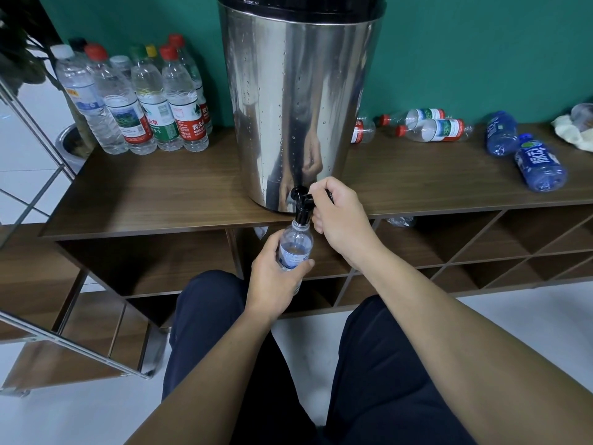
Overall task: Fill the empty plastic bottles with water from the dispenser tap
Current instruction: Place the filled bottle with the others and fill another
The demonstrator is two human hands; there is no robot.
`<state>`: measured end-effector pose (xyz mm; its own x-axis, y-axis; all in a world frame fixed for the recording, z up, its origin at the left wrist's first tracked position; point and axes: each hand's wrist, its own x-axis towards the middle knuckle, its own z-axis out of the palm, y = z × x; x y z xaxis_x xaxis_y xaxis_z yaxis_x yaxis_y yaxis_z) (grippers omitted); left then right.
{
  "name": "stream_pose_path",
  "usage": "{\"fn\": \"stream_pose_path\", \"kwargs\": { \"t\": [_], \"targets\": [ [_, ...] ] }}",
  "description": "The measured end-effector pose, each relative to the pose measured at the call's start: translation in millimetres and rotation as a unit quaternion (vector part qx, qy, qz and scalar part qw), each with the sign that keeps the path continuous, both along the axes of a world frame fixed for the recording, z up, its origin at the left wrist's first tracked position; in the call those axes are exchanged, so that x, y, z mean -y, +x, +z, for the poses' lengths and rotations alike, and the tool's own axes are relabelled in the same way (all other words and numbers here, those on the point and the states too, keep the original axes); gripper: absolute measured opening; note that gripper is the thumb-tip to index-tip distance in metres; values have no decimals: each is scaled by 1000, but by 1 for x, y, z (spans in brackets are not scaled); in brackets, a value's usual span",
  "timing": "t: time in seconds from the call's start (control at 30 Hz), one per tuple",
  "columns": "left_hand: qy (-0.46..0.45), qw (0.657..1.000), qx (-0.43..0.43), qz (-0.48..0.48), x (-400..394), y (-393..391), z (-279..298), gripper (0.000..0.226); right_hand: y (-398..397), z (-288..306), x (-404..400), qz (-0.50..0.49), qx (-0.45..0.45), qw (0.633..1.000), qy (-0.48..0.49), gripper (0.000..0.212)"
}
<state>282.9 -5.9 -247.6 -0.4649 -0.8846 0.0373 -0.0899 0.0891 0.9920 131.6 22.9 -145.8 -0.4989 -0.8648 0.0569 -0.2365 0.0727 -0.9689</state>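
Observation:
A tall steel water dispenser (pixel 298 101) stands on a wooden shelf top (pixel 154 194), its black tap (pixel 301 203) hanging over the front edge. My left hand (pixel 276 277) grips a clear plastic bottle (pixel 293 245) upright, its open mouth right under the spout. The bottle's level is around its shoulder. My right hand (pixel 340 216) holds the tap's lever with curled fingers.
Several capped, filled bottles (pixel 138 101) stand at the back left. Clear bottles (pixel 430 126) and two blue bottles (pixel 539 165) lie on their sides to the right, beside a crumpled cloth (pixel 574 136). Open shelf compartments (pixel 449 245) sit below. My knees are at the bottom.

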Motion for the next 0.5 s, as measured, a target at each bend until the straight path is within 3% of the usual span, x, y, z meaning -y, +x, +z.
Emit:
{"fn": "stream_pose_path", "kwargs": {
  "t": [0.5],
  "targets": [
    [-5,1000,-8,7,0,-1,0,63,-1,-2,1,-1,-1,1000,-1,25]
  ]
}}
